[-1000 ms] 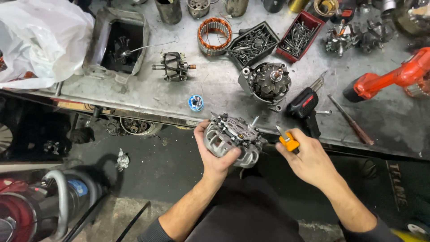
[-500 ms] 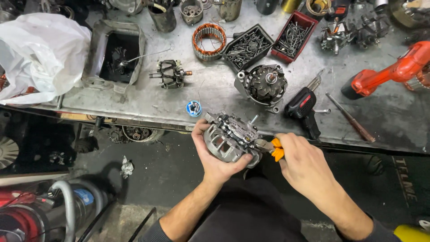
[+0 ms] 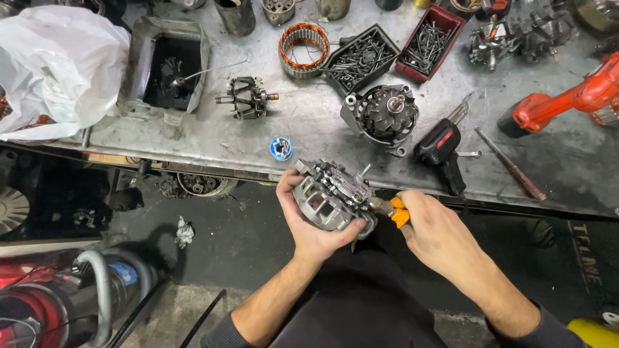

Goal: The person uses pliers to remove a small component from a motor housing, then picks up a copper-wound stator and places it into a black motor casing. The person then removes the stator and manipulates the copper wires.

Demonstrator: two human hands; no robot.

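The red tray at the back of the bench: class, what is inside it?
The red tray holds a loose heap of dark metal screws and bolts. They cover its floor, so anything beneath the heap cannot be seen.

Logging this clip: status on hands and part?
Left hand grips silver metal alternator housing. Right hand holds orange-handled pliers against it. Nothing in the way.

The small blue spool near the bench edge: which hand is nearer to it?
Left. The left hand, holding the metal housing, sits just below the spool; the right hand is farther right.
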